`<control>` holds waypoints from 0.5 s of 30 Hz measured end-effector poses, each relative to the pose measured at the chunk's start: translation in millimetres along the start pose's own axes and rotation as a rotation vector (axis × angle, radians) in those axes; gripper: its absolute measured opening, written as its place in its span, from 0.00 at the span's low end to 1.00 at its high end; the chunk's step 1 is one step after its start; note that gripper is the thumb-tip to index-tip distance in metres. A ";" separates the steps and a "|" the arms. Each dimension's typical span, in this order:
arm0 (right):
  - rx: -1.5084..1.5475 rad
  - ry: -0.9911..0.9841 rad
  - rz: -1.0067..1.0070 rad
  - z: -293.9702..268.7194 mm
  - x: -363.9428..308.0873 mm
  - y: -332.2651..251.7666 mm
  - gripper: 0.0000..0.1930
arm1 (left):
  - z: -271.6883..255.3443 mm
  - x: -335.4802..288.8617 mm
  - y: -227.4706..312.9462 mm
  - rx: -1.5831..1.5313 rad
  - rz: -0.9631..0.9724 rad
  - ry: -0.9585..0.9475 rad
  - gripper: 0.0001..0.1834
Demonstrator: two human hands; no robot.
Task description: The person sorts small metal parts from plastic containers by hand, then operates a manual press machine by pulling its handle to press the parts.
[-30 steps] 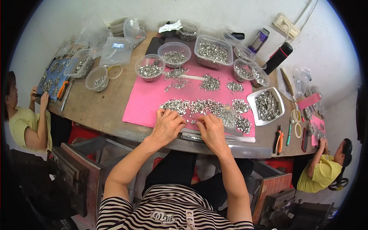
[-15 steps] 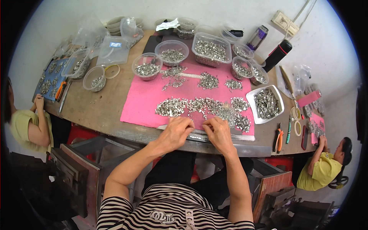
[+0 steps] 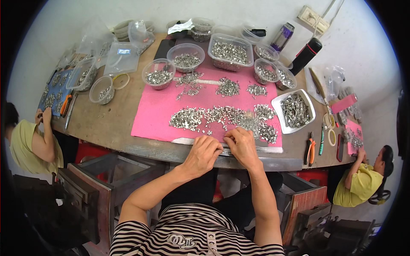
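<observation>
At the near edge of the pink mat (image 3: 158, 115), my left hand (image 3: 204, 154) is closed with its fingertips pinched together. My right hand (image 3: 242, 145) is closed in a pinch close beside it, a little farther from me. Whatever is between the fingers is too small to make out. Just beyond the hands lies a long heap of small silvery metal pieces (image 3: 188, 117). Smaller piles (image 3: 227, 86) of such pieces sit farther back on the mat. A white dish (image 3: 275, 105) holding larger metal parts stands to the right of the mat.
Clear plastic tubs (image 3: 231, 67) of metal bits line the back. Orange-handled pliers (image 3: 312, 151), tape rolls (image 3: 331, 136) and a black flask (image 3: 305, 55) are at right. Another person (image 3: 36, 136) sits at far left, and one (image 3: 363, 179) at far right, both handling pieces.
My left hand has moved nearer to me and slightly right, closing in on my right hand. My right hand has shifted only slightly. The whole view has drifted a little.
</observation>
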State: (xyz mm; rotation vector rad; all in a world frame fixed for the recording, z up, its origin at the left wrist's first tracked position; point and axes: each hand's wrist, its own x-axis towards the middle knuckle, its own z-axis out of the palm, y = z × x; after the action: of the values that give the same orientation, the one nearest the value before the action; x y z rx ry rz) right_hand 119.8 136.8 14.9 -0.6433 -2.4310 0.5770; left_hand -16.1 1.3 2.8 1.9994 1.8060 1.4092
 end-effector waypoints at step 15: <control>0.052 0.053 -0.010 -13.3 -19.0 3.6 0.05 | 5.9 -7.3 4.2 0.150 0.101 0.092 0.09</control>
State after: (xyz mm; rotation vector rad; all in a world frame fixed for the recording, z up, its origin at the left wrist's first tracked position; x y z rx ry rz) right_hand 142.9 132.6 15.4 -0.6168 -2.3614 0.6091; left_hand -8.1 -3.1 -2.1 2.1595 1.9274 1.4563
